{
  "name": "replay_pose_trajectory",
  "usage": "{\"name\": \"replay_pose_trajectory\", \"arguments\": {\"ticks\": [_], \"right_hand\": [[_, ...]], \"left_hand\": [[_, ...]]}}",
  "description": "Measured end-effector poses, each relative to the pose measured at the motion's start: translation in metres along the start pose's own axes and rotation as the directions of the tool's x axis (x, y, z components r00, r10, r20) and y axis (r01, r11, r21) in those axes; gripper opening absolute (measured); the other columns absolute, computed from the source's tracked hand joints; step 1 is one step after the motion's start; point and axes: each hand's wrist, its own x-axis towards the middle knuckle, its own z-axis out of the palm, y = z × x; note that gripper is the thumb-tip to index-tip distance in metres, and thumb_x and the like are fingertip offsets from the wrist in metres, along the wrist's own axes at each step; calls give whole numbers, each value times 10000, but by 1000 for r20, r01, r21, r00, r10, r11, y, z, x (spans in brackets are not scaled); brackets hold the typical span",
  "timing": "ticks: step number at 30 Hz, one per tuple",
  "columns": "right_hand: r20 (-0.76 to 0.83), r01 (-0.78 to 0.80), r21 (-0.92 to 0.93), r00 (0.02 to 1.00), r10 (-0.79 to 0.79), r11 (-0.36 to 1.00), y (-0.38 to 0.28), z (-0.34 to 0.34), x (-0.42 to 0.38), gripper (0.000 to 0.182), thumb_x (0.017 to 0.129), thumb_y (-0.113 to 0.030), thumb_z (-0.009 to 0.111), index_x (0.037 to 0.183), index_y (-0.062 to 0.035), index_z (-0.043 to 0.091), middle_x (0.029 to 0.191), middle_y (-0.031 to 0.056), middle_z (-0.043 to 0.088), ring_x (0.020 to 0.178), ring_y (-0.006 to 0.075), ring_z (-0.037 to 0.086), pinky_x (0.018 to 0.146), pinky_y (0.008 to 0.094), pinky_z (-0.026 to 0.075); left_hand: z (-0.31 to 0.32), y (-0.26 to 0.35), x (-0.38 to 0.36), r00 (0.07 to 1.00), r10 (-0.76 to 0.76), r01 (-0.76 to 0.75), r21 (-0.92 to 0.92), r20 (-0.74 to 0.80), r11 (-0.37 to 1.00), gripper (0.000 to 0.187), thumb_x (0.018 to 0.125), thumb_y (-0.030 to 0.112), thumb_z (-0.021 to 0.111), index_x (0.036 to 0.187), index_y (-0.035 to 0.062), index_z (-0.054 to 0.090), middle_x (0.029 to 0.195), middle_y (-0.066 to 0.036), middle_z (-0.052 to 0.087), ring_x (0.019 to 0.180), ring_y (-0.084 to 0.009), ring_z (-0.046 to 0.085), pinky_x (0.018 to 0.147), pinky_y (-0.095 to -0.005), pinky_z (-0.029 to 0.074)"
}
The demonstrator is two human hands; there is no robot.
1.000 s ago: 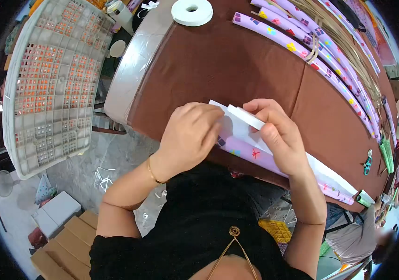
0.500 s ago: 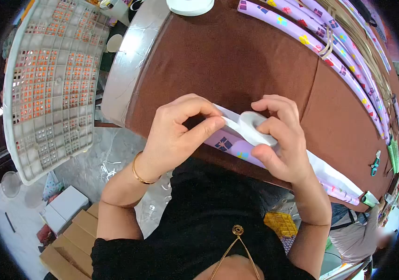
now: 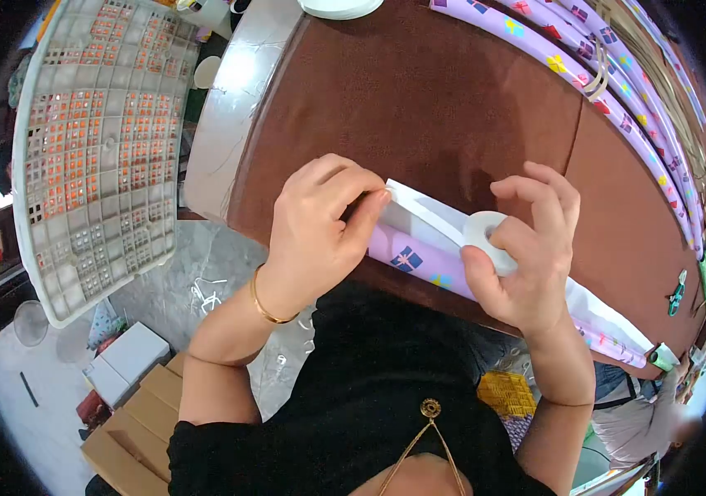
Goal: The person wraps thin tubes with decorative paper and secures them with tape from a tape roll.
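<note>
At the near table edge, my left hand [image 3: 320, 227] is closed, thumb and finger pinching the free end of a white tape strip [image 3: 429, 215]. The strip runs straight to a small white tape roll [image 3: 477, 228], which my right hand [image 3: 534, 260] grips between thumb and index finger, its other fingers raised. Below the strip lies a roll of purple wrapping paper [image 3: 409, 258] printed with gift boxes and bows. Its white underside shows along the far edge. My right hand covers the middle of this paper roll.
Several purple paper rolls [image 3: 526, 45] lie across the brown tabletop [image 3: 386, 99], some banded together. A white disc-shaped roll [image 3: 340, 7] sits at the far edge, green-handled snips [image 3: 677, 293] at right. A plastic crate [image 3: 105, 157] stands left, cardboard boxes [image 3: 134, 422] below. Another person [image 3: 629, 426] is at lower right.
My hands have moved apart, my right hand going right with the tape roll. A longer strip of tape now stretches between them. The view has shifted slightly.
</note>
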Motion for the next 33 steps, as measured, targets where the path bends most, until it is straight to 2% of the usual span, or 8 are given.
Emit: {"name": "replay_pose_trajectory", "arguments": {"ticks": [7, 10, 15, 22, 24, 28, 31, 33], "right_hand": [[-34, -51, -120, 998, 48, 991, -4, 3, 0, 240, 564, -202, 774, 614, -24, 622, 1060, 129, 617, 1142, 369, 509, 917, 482, 380], [-7, -50, -152, 999, 49, 987, -5, 2, 0, 212, 583, -143, 750, 629, -26, 580, 1072, 145, 608, 1153, 410, 501, 929, 504, 399], [-16, -77, -190, 997, 75, 979, -5, 4, 0, 210, 576, -139, 745, 616, -26, 573, 1068, 138, 607, 1150, 404, 507, 927, 504, 394], [-37, -101, -180, 995, 96, 978, -4, 2, 0, 205, 570, -121, 740, 620, -30, 564, 1057, 139, 602, 1138, 402, 513, 926, 506, 395], [-76, -85, -196, 995, 72, 977, -1, 1, 1, 211, 583, -110, 737, 632, -27, 549, 1049, 144, 597, 1118, 401, 525, 867, 474, 444], [-105, -128, -130, 988, 115, 983, 1, 3, 0, 213, 612, -101, 732, 640, -23, 536, 1036, 147, 593, 1104, 400, 534, 792, 433, 488], [-113, -106, -102, 989, 95, 989, 4, 2, 0, 215, 644, -109, 727, 635, -21, 532, 1027, 146, 592, 1099, 391, 539, 752, 405, 506], [-98, -133, -73, 987, 125, 988, 5, 2, 0, 217, 665, -111, 723, 633, -19, 529, 1029, 147, 589, 1096, 382, 540, 773, 414, 503]], "left_hand": [[2, 0, 4, 999, -22, 20, 84, 29, 996, 65, 769, 35, 710, 795, 48, 652, 778, -92, 615, 730, -295, 614, 674, -390, 483], [4, -1, 5, 999, -39, 35, 104, 31, 994, 85, 765, 47, 715, 776, 53, 631, 759, -89, 597, 719, -301, 602, 668, -397, 477], [5, -1, 8, 999, 6, -15, 194, 49, 981, 82, 777, 12, 704, 782, 9, 622, 742, -96, 595, 656, -245, 588, 605, -343, 472], [3, 2, 8, 997, -38, 27, 153, 67, 988, 74, 806, 17, 692, 795, 1, 620, 741, -100, 593, 660, -230, 590, 607, -333, 467], [1, 3, 8, 987, -132, 128, 57, 86, 990, 61, 842, 23, 676, 814, -5, 630, 749, -94, 602, 672, -198, 588, 616, -315, 463], [-2, 4, 6, 988, -114, 111, 32, 103, 993, 26, 873, 19, 651, 871, -5, 641, 790, -96, 618, 711, -171, 586, 644, -292, 463], [1, 8, 1, 997, -56, 54, 39, 56, 998, 93, 875, 44, 663, 939, -18, 639, 872, -117, 637, 754, -183, 598, 686, -275, 466], [6, 17, -3, 973, -189, 186, -38, -135, 982, 213, 826, 111, 710, 1005, 13, 646, 916, -112, 632, 776, -261, 594, 730, -351, 462]]}}
